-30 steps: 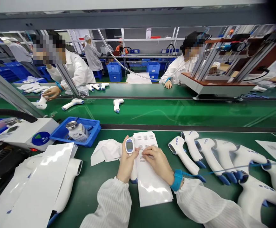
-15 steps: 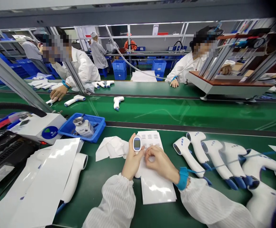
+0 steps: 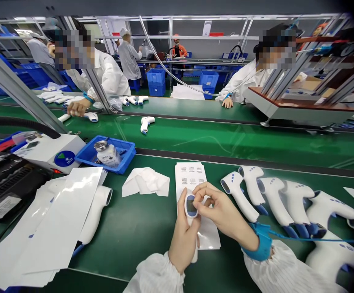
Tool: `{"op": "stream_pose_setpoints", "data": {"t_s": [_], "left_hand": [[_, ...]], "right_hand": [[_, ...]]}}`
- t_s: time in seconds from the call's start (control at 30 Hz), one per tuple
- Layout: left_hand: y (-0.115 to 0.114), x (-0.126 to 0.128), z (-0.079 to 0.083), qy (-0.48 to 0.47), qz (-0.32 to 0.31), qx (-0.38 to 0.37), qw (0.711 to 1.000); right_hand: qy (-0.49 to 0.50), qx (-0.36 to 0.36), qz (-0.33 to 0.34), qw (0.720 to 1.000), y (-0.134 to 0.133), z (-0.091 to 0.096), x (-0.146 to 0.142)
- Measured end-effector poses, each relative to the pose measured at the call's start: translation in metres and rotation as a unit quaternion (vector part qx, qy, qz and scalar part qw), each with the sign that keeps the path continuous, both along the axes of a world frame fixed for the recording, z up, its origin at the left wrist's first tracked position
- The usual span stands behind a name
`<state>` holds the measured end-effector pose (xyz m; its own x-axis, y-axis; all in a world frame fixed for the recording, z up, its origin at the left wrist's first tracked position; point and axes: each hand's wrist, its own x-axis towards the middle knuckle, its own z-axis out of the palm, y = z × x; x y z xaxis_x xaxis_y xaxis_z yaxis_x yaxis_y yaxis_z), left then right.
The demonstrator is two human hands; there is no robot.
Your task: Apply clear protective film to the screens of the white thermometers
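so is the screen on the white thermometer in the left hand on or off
Cannot tell: the small rectangular screen of the white pistol-shaped thermometer looks dark blue, too blurred to show whether it is lit.

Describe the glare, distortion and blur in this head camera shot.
Head view: the wide lens bows the green conveyor belt into curves; glare whitens the glossy white sheets at left; the white handheld thermometer in the left hand looks fairly sharp, while the white thermometers toward the right edge look soft, and the top right corner falls dark.
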<state>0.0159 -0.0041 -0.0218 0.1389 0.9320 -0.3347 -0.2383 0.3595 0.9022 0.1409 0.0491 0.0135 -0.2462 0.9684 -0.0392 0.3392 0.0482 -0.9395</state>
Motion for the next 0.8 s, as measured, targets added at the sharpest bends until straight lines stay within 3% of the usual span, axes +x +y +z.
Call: {"op": "stream_pose_setpoints", "data": {"t_s": [0.17,0.4,0.8], "left_hand": [[0.003,0.0,-0.005,0.027,0.041,0.054,0.997],[0.002,0.001,0.001,0.023,-0.007,-0.008,1.0],[0.003,0.002,0.002,0.029,-0.008,0.002,1.0]], "right_hand": [[-0.008,0.02,-0.005,1.0,0.004,-0.005,-0.003],[0.002,0.022,-0.002,1.0,0.008,-0.004,-0.003],[0.001,0.029,-0.017,0.999,0.009,-0.005,-0.006]]}}
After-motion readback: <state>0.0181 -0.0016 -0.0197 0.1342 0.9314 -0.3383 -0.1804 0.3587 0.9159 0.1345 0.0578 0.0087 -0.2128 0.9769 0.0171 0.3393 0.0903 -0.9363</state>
